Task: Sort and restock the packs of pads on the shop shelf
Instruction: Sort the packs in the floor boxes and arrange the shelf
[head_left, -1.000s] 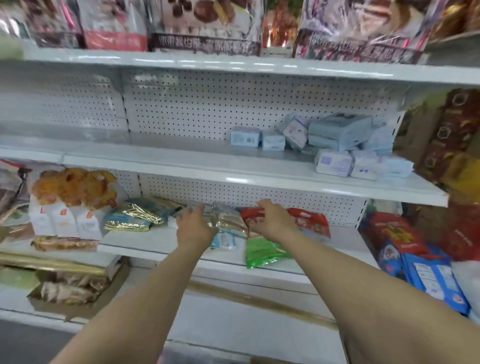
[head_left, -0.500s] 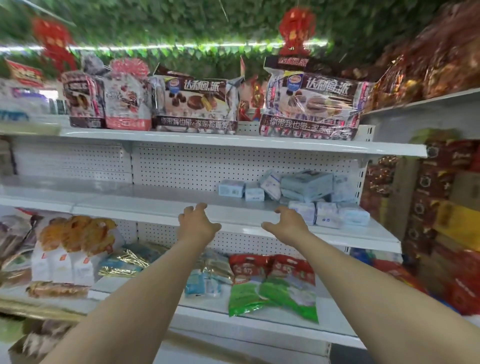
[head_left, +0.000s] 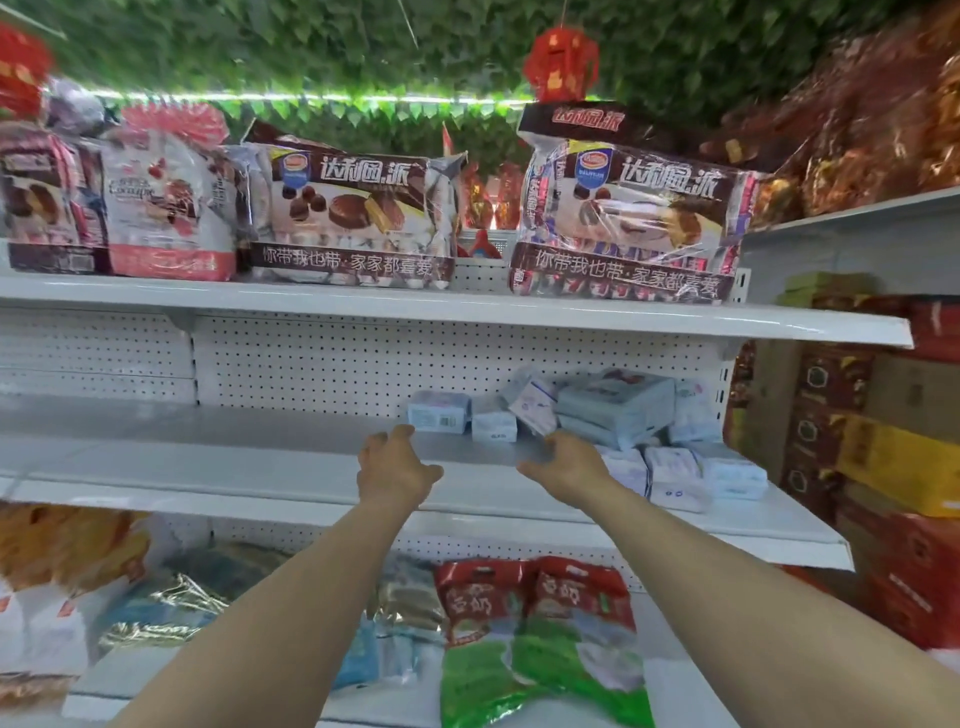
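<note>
Pale blue and white packs of pads lie in a loose heap at the right end of the white middle shelf (head_left: 208, 457). A big flat pack (head_left: 618, 405) lies on top at the back, small packs (head_left: 439, 413) stand left of it, and three more (head_left: 675, 470) sit near the front edge. My left hand (head_left: 395, 467) hovers over the shelf, fingers relaxed, holding nothing, just in front of the small packs. My right hand (head_left: 569, 467) reaches toward the heap with fingers spread, close to a tilted small pack (head_left: 532, 408), and holds nothing.
Large snack bags (head_left: 353, 218) fill the top shelf. On the lower shelf lie red-and-green bags (head_left: 540, 639) and gold foil packs (head_left: 156, 613). Red and yellow boxes (head_left: 893, 457) stack at the right. The left part of the middle shelf holds no goods.
Both hands rose from the snack bags on the lower shelf to the middle shelf and moved in toward the pads. The view tilted upward.
</note>
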